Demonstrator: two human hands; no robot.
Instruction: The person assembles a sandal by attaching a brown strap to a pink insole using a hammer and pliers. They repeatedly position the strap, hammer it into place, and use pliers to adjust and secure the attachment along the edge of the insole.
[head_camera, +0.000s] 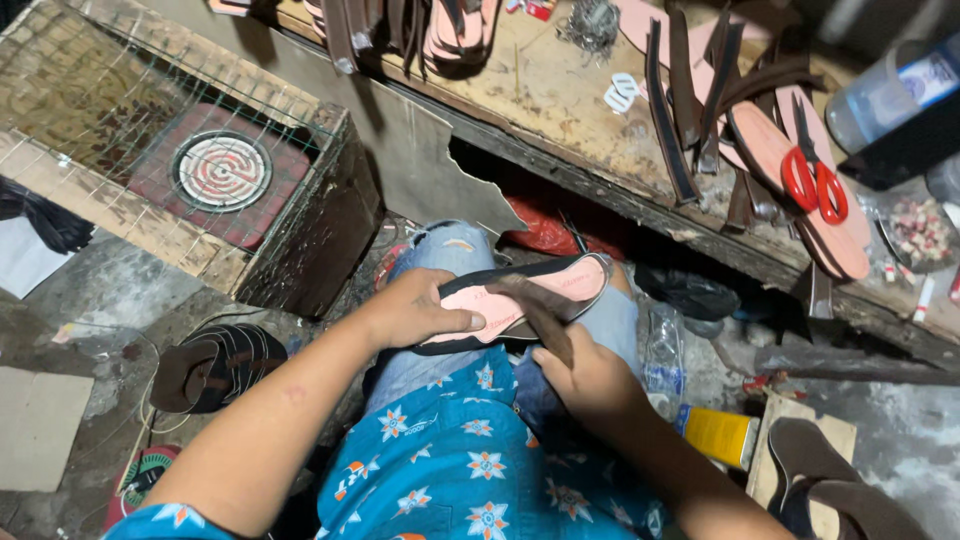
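Resting across the person's knee in torn blue jeans, the flat pink sandal sole with a black rim (520, 300) lies lengthwise, toe end toward the worn wooden bench (560, 110). The left hand (415, 312) presses down on its heel end, thumb laid along the pink face, gripping the edge. The right hand (590, 378) is closed around the lower end of a dark brown leather strap (535, 312) that crosses the sole at a slant. The sole looks light and thin, likely bendy foam or rubber, so it would flex if held by one end alone; a hold at the rim near the middle, or flat support from the knee, seems steadier. The strap looks limp and soft, best pinched near its end. On the bench sit red-handled scissors (815, 185) on more pink soles (800, 160) among loose brown straps (690, 100). A yellow tube (720, 435) lies on the floor beside the right forearm.
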